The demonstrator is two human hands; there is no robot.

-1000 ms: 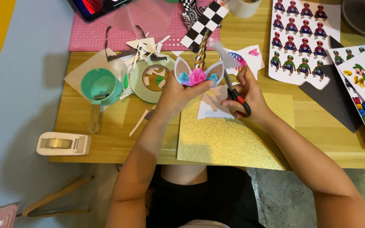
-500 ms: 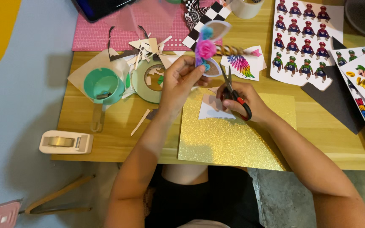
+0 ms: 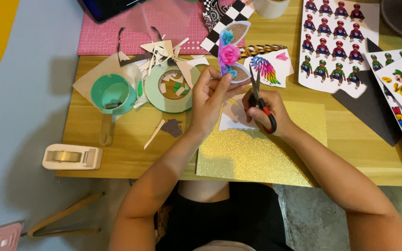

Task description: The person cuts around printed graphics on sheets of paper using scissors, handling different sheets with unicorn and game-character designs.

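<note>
- Our left hand pinches the printed paper cutout with pink flowers above the gold glitter sheet.
- Our right hand grips red-handled scissors, blades at its white-bordered edge; trimming looks nearly done.

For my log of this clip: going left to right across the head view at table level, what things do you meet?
White tape dispenser → mint green cup → green tape roll → left hand → right hand with scissors → sticker sheet → black paper.
</note>
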